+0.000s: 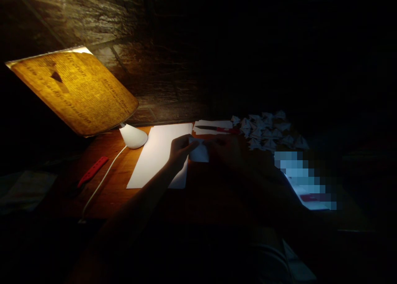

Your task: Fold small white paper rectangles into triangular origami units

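Note:
A small piece of folded white paper (199,152) is held up over the wooden table. My left hand (180,151) is closed on its left side, the thumb lying across the upper part. My right hand (226,148) is in deep shadow at the paper's upper right corner, its fingers bent together on the edge. Under and behind my left hand lies a stack of white sheets (158,151). Past my hands, smaller white paper pieces (212,125) lie near the wall with a knife (217,128) on them, its handle red.
At left stands a lamp with a printed shade (74,91) and white base (134,137); its cord (104,182) runs to the front edge. A red-handled tool (93,171) lies beside it. Several folded paper pieces (263,131) cluster at back right, near a lit, pixelated screen (304,180).

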`<state>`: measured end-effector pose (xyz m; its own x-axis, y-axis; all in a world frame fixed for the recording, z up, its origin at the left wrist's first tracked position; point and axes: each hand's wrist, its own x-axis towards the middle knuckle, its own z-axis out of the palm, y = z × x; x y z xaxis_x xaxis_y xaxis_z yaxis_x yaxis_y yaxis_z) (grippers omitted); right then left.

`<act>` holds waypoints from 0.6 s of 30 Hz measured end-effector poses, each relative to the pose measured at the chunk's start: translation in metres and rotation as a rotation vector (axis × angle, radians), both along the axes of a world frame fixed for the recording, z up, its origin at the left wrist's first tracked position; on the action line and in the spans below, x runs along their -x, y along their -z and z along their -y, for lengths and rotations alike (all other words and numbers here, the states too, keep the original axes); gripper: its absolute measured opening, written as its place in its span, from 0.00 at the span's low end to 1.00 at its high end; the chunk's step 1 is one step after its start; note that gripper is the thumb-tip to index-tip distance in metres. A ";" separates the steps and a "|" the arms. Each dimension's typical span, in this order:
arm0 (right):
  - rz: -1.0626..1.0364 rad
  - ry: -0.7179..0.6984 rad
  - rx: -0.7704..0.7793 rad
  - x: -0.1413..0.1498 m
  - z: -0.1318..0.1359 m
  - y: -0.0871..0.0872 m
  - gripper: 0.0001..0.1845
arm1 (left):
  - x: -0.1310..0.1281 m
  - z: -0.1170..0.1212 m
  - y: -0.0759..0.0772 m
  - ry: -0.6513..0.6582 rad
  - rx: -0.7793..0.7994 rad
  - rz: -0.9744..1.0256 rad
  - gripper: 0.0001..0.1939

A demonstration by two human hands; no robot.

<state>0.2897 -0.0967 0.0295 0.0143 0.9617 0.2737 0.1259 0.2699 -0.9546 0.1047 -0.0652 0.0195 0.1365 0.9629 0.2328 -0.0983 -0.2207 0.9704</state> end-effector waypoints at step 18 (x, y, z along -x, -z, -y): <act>-0.109 -0.166 0.233 0.002 -0.002 0.006 0.27 | 0.003 -0.006 0.002 -0.045 0.128 0.108 0.25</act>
